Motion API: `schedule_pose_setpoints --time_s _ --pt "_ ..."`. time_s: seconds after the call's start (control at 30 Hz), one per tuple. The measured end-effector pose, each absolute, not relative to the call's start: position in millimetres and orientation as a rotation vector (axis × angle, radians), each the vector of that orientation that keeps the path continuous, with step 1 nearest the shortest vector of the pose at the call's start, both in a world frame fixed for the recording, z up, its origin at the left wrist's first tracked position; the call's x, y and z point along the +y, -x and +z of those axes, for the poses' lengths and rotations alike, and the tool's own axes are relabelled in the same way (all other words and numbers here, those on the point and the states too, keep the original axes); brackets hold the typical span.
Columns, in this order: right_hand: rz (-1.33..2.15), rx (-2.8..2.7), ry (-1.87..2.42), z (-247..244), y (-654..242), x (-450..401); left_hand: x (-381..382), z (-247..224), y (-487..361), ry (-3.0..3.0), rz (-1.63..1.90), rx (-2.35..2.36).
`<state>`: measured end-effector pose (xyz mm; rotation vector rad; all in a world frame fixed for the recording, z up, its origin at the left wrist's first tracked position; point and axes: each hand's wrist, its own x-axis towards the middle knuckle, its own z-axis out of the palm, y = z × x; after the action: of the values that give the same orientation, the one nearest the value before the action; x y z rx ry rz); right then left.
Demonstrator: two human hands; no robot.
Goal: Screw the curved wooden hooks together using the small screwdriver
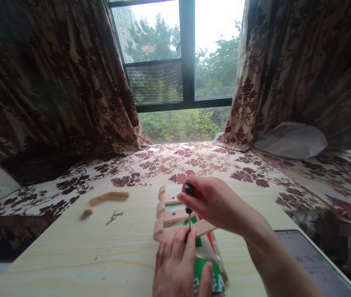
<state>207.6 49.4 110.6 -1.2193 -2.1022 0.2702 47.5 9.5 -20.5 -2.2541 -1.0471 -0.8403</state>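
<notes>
My right hand is closed around the black handle of a screwdriver. Its shaft points straight down, and the tip meets the nearest curved wooden hook. With fingers stretched out, my left hand lies over that hook, its fingertips beside the screwdriver tip; any screw there is hidden. Two more wooden hooks, a middle one and a far one, lie parallel behind it, each with a dark hole or screw head. Beneath the hooks is a green, white and red plastic packet, partly covered by my left hand.
A separate wooden hook and several loose screws lie on the left of the pale wooden table. At the right edge sits a tablet or phone showing digits. Behind are a flowered cloth, a white plastic bag and curtains.
</notes>
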Motion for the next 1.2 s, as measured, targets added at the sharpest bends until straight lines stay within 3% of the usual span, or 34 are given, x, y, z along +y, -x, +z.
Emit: schedule_pose_setpoints --time_s 0.27,0.47,0.67,0.9,1.2 --pt "0.355 -2.192 0.981 113.9 -207.4 44.0 8.2 -19.7 -47.9 2.24 -0.831 -1.043" --pt "0.258 -2.104 1.204 110.7 -209.2 48.6 8.8 -19.2 -47.6 2.237 -0.815 -1.05" --pt "0.36 -2.179 0.968 113.4 -208.3 42.8 7.8 -17.2 -49.7 2.231 -0.822 -1.055" --pt "0.272 -2.094 1.221 110.4 -208.7 51.6 8.3 -18.1 -49.8 2.229 -0.801 -1.062" --pt "0.324 -2.135 1.074 114.2 -210.8 46.3 5.9 -15.6 -50.7 2.239 -0.797 -1.077"
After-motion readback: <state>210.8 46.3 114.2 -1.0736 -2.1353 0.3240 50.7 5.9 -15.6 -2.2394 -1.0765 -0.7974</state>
